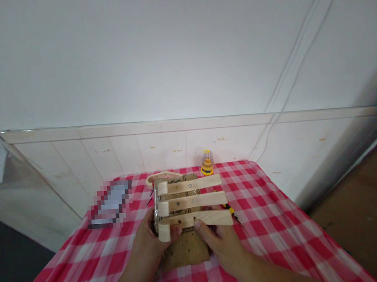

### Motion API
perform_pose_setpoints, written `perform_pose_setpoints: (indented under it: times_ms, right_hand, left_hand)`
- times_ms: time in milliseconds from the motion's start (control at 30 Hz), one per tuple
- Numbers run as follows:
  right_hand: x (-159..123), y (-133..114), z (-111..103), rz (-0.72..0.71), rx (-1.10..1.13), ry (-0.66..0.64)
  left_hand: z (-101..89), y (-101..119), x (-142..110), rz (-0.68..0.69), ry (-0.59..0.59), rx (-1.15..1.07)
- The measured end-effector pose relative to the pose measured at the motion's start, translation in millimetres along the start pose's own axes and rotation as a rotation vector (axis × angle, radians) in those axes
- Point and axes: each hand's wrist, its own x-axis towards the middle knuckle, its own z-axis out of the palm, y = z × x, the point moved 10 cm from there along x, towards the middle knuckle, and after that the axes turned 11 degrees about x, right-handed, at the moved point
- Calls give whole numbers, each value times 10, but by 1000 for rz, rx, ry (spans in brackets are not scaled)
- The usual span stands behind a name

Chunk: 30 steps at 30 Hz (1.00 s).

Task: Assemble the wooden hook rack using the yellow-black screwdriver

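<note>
Three pale wooden pieces [201, 199] (screw heads [177, 203] showing) across brown cardboard [184, 254].

Both forearms are bare, the left forearm [134, 263] and the right forearm [258, 266] each smooth in outline and wider toward the near side. The left hand [152, 234] and right hand [222, 237] are bare too, each with a round-tipped thumb [204, 230]; nails are too small to make out
</note>
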Motion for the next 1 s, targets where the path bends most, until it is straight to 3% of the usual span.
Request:
perform_pose_setpoints:
  times_ms: [400,567,1000]
  right_hand:
    - [15,-33,51,8,4,-32]
    - [27,-82,80,1,22,-51]
    - [8,-7,37,5,26,-17]
  left_hand:
    - [-37,-25,32,32,29,25]
    - [18,-6,6,13,-12,-41]
    - [-72,-1,12,13,56,51]
